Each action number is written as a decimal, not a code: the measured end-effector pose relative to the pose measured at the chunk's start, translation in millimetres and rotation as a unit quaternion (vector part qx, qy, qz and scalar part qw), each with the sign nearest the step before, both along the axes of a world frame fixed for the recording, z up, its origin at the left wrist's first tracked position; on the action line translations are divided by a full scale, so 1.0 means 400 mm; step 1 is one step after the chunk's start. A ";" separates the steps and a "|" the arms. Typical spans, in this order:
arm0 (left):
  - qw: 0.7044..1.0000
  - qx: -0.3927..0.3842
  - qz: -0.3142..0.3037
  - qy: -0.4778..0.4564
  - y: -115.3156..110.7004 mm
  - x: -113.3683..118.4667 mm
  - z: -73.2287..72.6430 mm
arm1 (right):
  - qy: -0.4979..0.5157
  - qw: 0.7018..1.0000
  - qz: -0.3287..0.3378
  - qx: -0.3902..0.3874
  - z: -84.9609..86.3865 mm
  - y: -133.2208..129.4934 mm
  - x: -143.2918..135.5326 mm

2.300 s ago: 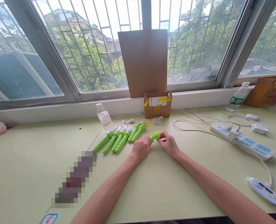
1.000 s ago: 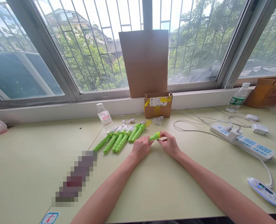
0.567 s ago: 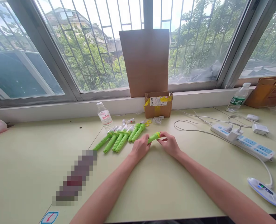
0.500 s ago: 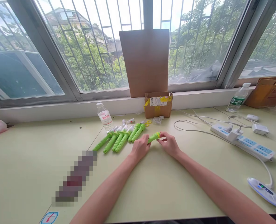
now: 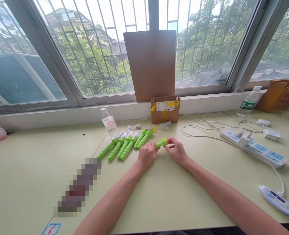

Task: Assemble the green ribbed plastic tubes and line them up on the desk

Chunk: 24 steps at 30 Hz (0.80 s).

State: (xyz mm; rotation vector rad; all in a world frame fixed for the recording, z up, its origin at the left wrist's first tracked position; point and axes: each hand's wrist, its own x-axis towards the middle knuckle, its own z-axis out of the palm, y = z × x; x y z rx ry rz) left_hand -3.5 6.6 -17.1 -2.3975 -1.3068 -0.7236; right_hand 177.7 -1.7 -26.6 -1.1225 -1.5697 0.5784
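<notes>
A green handle-like tube [image 5: 160,143] with a yellow ring at its right end is held low over the table between both hands. My left hand [image 5: 147,154] wraps its fingers round the tube's left part and hides much of it. At the ringed end, my right hand [image 5: 177,151] pinches with thumb and fingers. To the left of my hands lie two green ridged handles [image 5: 142,139]. Further left are several similar green handles [image 5: 126,148] with clear tips, lying side by side at a slant.
Behind the handles stand a water bottle [image 5: 109,124], yellow-handled scissors [image 5: 154,129] and a small cardboard box [image 5: 165,111]. On the right are a power strip [image 5: 262,151] with cables, an oval white device [image 5: 278,199] and another bottle [image 5: 249,103]. A pixelated patch covers something front left.
</notes>
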 end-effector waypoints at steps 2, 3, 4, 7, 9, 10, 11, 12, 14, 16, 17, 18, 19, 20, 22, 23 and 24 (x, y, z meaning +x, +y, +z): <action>1.000 -0.006 0.003 0.004 0.000 0.000 -0.001 | 0.000 1.000 -0.001 0.001 0.000 -0.001 -0.001; 1.000 -0.010 0.004 0.006 0.000 0.000 -0.002 | 0.000 1.000 -0.003 0.001 0.000 -0.002 -0.001; 1.000 -0.015 0.007 0.008 0.000 0.000 -0.002 | 0.000 1.000 -0.003 0.000 0.000 -0.002 -0.001; 0.999 -0.037 0.018 0.018 -0.003 0.003 -0.002 | -0.001 1.000 -0.003 -0.001 0.003 -0.003 -0.002; 0.998 -0.058 0.024 0.029 -0.005 0.005 0.000 | -0.001 1.000 -0.002 0.001 0.005 -0.003 -0.002; 0.997 -0.068 0.027 0.035 -0.006 0.006 0.001 | -0.001 1.000 -0.002 0.002 0.006 -0.003 -0.002; 0.996 -0.077 0.029 0.040 -0.007 0.006 0.002 | -0.001 1.000 -0.002 0.002 0.007 -0.003 -0.002; 0.995 -0.084 0.030 0.044 -0.007 0.007 0.003 | -0.002 1.000 -0.003 0.003 0.007 -0.004 -0.003; 0.994 -0.098 0.033 0.045 -0.007 0.006 0.006 | -0.006 1.000 -0.001 0.001 0.007 -0.005 -0.003; 0.992 -0.112 0.036 0.039 -0.005 0.004 0.008 | -0.010 1.000 0.003 0.001 0.006 -0.007 -0.004; 0.992 -0.119 0.038 0.035 -0.004 0.003 0.009 | -0.011 1.000 0.003 0.000 0.006 -0.007 -0.004; 0.991 -0.122 0.040 0.032 -0.003 0.002 0.009 | -0.011 1.000 0.002 0.000 0.005 -0.008 -0.005; 0.991 -0.123 0.042 0.029 -0.002 0.001 0.008 | -0.011 1.000 0.001 0.000 0.005 -0.009 -0.005; 0.992 -0.120 0.042 0.027 -0.001 0.001 0.008 | -0.010 1.000 0.000 0.000 0.005 -0.009 -0.005; 0.994 -0.101 0.038 0.022 -0.001 0.000 0.006 | -0.008 1.000 -0.003 0.001 0.006 -0.009 -0.006; 0.995 -0.087 0.034 0.019 -0.001 0.000 0.005 | -0.007 1.000 -0.004 0.002 0.007 -0.010 -0.006; 0.997 -0.072 0.031 0.016 -0.001 0.001 0.004 | -0.006 1.000 -0.005 0.004 0.007 -0.009 -0.006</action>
